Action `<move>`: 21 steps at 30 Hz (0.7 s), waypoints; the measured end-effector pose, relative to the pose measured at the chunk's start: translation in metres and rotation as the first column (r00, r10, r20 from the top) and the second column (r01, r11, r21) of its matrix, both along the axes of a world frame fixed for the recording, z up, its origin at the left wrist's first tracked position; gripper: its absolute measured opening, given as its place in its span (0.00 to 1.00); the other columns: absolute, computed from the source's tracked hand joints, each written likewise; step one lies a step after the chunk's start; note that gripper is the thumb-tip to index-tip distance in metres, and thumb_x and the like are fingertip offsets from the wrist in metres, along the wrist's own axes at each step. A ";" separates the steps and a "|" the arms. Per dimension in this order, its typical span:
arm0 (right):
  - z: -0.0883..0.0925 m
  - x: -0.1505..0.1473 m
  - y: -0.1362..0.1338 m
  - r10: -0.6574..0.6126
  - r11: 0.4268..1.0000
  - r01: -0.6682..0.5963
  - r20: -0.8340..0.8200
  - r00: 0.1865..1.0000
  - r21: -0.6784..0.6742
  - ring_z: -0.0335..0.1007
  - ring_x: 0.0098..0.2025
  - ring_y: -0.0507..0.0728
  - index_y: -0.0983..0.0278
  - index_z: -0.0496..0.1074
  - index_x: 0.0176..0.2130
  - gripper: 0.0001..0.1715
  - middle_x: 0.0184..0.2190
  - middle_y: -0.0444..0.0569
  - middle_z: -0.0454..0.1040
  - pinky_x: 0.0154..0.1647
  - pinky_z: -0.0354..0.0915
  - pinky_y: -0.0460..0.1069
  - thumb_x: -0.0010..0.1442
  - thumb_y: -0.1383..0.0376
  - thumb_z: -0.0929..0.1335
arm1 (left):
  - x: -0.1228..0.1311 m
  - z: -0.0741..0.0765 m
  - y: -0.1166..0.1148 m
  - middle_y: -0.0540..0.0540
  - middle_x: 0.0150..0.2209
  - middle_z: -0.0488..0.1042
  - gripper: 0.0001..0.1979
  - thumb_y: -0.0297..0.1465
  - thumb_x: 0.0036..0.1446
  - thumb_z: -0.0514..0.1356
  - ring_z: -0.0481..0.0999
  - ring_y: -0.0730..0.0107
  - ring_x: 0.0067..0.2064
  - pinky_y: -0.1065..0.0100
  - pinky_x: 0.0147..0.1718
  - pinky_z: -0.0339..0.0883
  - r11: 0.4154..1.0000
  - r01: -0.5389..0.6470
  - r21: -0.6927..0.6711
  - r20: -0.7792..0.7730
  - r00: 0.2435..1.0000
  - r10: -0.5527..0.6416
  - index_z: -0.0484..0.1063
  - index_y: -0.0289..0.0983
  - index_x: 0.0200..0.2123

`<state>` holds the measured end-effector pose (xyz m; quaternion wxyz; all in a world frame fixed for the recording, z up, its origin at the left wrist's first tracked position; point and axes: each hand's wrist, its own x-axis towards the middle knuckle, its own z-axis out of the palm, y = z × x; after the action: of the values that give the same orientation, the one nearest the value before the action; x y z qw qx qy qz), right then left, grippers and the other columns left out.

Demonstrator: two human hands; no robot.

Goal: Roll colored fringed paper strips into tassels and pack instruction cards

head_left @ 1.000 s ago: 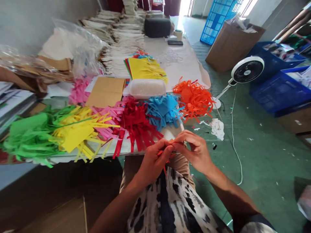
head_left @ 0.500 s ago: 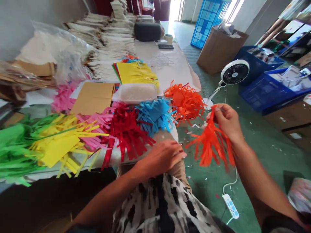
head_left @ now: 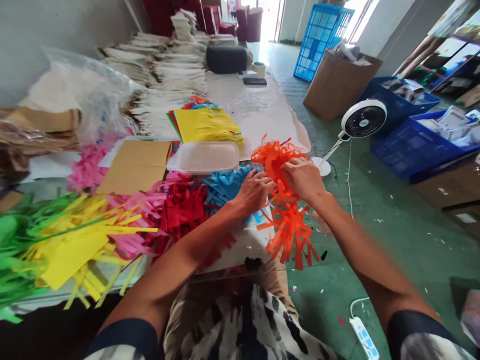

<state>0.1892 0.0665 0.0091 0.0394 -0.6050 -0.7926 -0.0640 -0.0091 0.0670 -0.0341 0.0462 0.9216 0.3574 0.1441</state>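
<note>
My right hand (head_left: pixel 304 176) is at the orange pile of fringed tissue paper (head_left: pixel 275 167), its fingers closed on the top of an orange tissue tassel (head_left: pixel 294 232). That tassel's cut strips hang down over the table corner. Just left of it, my left hand (head_left: pixel 255 191) reaches over the blue fringed paper (head_left: pixel 223 185), fingers loosely apart and tips close to the orange strips. Nothing shows in the left hand. Red (head_left: pixel 183 205), pink (head_left: pixel 137 217), yellow (head_left: pixel 78 245) and green (head_left: pixel 13 235) fringed bundles lie leftward along the table's front.
Behind the bundles are a clear plastic tray (head_left: pixel 208 156), a brown card sheet (head_left: pixel 133 165) and a yellow fringed stack (head_left: pixel 206 125). Stacked white bundles (head_left: pixel 174 75) line the back. To the right stand a fan (head_left: pixel 363 119) and blue crates (head_left: pixel 431 145). A power strip (head_left: pixel 363 337) lies on the floor.
My right hand has carried the orange tassel forward and left, from over the floor to the orange pile. My left hand has moved forward from near my lap to the blue paper.
</note>
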 end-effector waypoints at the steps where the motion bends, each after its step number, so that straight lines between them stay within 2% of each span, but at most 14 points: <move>1: -0.005 -0.005 0.011 0.023 1.000 -0.023 -0.012 1.000 -0.021 0.72 0.52 0.64 0.62 0.81 0.49 0.17 0.48 0.57 0.82 0.49 0.60 0.55 0.71 0.64 0.63 | -0.001 0.000 -0.001 0.41 0.53 0.83 0.17 0.23 0.66 0.56 0.73 0.54 0.64 0.42 0.70 0.56 1.000 -0.008 0.014 -0.008 1.000 0.008 0.79 0.39 0.52; 3: -0.017 -0.011 0.029 0.023 0.999 -0.025 -0.038 0.999 -0.042 0.72 0.54 0.66 0.62 0.81 0.49 0.16 0.49 0.58 0.82 0.53 0.60 0.57 0.70 0.61 0.66 | -0.005 0.004 -0.003 0.40 0.50 0.83 0.16 0.22 0.66 0.55 0.74 0.53 0.63 0.41 0.71 0.54 0.999 -0.021 0.049 -0.036 0.999 0.023 0.80 0.38 0.50; 5: -0.028 -0.014 0.038 0.008 0.999 -0.012 -0.081 0.997 -0.050 0.72 0.55 0.68 0.63 0.81 0.48 0.16 0.49 0.60 0.82 0.56 0.60 0.60 0.68 0.59 0.68 | -0.012 0.009 -0.004 0.40 0.45 0.84 0.15 0.20 0.64 0.55 0.74 0.51 0.63 0.39 0.73 0.51 0.998 -0.023 0.065 -0.056 0.998 0.026 0.81 0.37 0.43; 9: -0.038 -0.010 0.046 0.006 0.999 -0.018 -0.235 0.972 -0.047 0.74 0.53 0.66 0.61 0.83 0.43 0.12 0.46 0.56 0.84 0.58 0.61 0.60 0.66 0.64 0.68 | -0.026 0.020 -0.003 0.43 0.41 0.84 0.13 0.20 0.62 0.58 0.73 0.52 0.64 0.40 0.74 0.49 0.999 -0.018 0.041 -0.008 1.000 0.018 0.80 0.39 0.33; 12: -0.036 -0.002 0.053 0.005 1.000 -0.015 -0.400 0.917 -0.022 0.78 0.48 0.63 0.59 0.84 0.42 0.14 0.44 0.52 0.85 0.54 0.66 0.57 0.66 0.64 0.67 | -0.030 0.029 -0.003 0.45 0.45 0.84 0.11 0.24 0.65 0.58 0.75 0.57 0.62 0.48 0.71 0.58 0.999 -0.021 0.039 0.070 0.997 0.018 0.80 0.40 0.35; 14: -0.032 0.005 0.059 0.004 1.000 -0.005 -0.514 0.858 -0.001 0.80 0.45 0.62 0.60 0.84 0.44 0.16 0.43 0.50 0.86 0.51 0.69 0.55 0.68 0.62 0.66 | -0.027 0.037 0.001 0.44 0.47 0.84 0.11 0.27 0.67 0.57 0.78 0.60 0.57 0.55 0.65 0.65 0.997 -0.073 0.000 0.228 0.971 0.071 0.81 0.39 0.38; 15: -0.030 0.007 0.061 0.008 1.000 -0.003 -0.565 0.825 0.010 0.80 0.44 0.61 0.61 0.84 0.44 0.17 0.42 0.49 0.86 0.49 0.70 0.54 0.68 0.60 0.66 | -0.025 0.041 0.004 0.44 0.46 0.84 0.11 0.28 0.68 0.57 0.79 0.61 0.54 0.58 0.61 0.68 0.992 -0.116 -0.057 0.345 0.930 0.128 0.81 0.39 0.39; 17: -0.025 0.011 0.064 0.028 0.999 -0.007 -0.651 0.759 0.035 0.81 0.42 0.59 0.62 0.84 0.44 0.19 0.40 0.48 0.86 0.47 0.71 0.52 0.68 0.58 0.66 | -0.018 0.049 0.015 0.45 0.42 0.84 0.10 0.31 0.68 0.58 0.80 0.63 0.48 0.62 0.53 0.72 0.944 -0.183 -0.274 0.564 0.765 0.312 0.81 0.38 0.39; 19: -0.019 0.011 0.063 0.058 0.998 -0.015 -0.709 0.703 0.067 0.81 0.40 0.58 0.63 0.84 0.43 0.19 0.39 0.48 0.86 0.46 0.72 0.52 0.68 0.56 0.66 | -0.010 0.054 0.030 0.46 0.35 0.82 0.09 0.34 0.64 0.62 0.80 0.64 0.42 0.67 0.43 0.72 0.830 -0.179 -0.529 0.624 0.580 0.523 0.80 0.38 0.34; 21: -0.014 0.009 0.059 0.093 0.994 -0.025 -0.742 0.664 0.102 0.80 0.40 0.58 0.62 0.83 0.40 0.19 0.38 0.48 0.85 0.46 0.72 0.52 0.67 0.54 0.67 | -0.002 0.055 0.045 0.48 0.26 0.77 0.12 0.38 0.58 0.68 0.78 0.66 0.35 0.70 0.34 0.68 0.696 -0.142 -0.704 0.575 0.461 0.676 0.78 0.37 0.27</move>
<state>0.1978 0.1252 -0.0053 0.3871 -0.5501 -0.7230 0.1572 -0.0108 0.1119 0.0214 0.4340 0.5694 0.5433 0.4384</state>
